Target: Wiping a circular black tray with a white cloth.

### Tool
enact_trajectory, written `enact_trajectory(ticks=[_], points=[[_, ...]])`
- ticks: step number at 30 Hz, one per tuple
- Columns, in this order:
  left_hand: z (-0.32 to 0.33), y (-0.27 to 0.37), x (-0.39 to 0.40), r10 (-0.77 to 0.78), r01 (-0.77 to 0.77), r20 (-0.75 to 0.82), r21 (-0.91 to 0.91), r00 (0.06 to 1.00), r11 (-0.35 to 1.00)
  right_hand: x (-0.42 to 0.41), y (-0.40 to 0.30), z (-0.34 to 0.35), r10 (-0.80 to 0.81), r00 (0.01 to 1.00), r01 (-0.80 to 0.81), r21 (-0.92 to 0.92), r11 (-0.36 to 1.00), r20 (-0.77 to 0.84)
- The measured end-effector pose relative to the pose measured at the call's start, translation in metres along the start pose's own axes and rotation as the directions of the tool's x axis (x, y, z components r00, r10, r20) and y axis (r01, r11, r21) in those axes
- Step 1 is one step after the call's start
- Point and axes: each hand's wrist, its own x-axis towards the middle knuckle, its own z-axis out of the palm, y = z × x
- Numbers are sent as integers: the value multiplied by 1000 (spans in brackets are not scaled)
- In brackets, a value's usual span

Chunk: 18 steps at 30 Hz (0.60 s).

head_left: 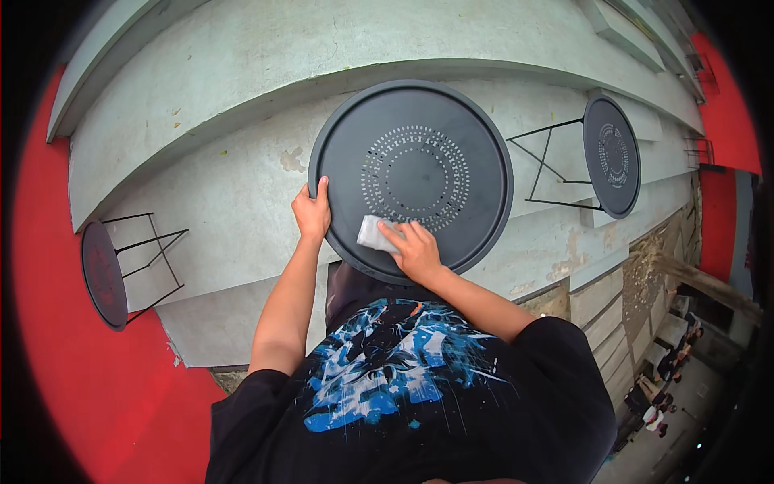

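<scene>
Before me is a round dark grey tabletop (417, 175) with a raised rim and rings of small perforations around its middle. My left hand (312, 209) grips the rim at its left side, thumb on top. In my right hand (414, 245) is a folded white cloth (376, 234), pressed against the surface near the lower edge of the perforated rings. The fingers of that hand lie over the cloth's right end. Whatever supports the tabletop is hidden beneath it.
Pale concrete steps (242, 175) curve around me. A round folding table (612, 156) with thin black legs stands to the right, and another small table (104, 275) to the left. Red flooring (78, 387) borders the steps. Several people (656, 393) are far off at lower right.
</scene>
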Motion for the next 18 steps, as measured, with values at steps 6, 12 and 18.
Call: enact_trajectory(ticks=[6,12,18], points=[[-7,4,-1,-6,7,54,-9,999,1000,16,49,-21,-67,997,59,-160,985,-42],[-2,0,0,24,-23,52,-19,998,1000,48,165,-53,229,876,-360,-259,896,-426],[0,-1,2,49,-48,23,-43,999,998,55,156,-35,409,757,-578,-229,783,-510]])
